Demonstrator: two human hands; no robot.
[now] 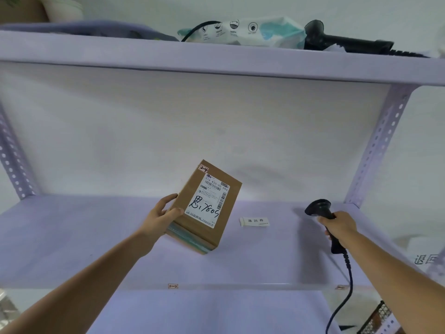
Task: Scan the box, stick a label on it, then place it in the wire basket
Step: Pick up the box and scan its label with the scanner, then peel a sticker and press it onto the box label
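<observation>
My left hand (163,214) grips the left side of a brown cardboard box (228,208), tilted up over the middle shelf (96,237). The box's top face carries a white shipping label (209,201) with barcodes and handwritten black marks, plus a small tag at its far corner. My right hand (338,225) holds a black handheld barcode scanner (319,209) by its handle, its head turned left toward the box, about a hand's width away. The scanner's cable (346,285) hangs down. A corner of the black wire basket (375,319) shows at the bottom right.
A small white strip label (255,222) lies on the shelf between box and scanner. The upper shelf (216,59) holds a second black scanner (346,41), a white plastic package (243,32) and a pot. Perforated uprights (382,141) flank the rack. A lower shelf (204,314) lies below.
</observation>
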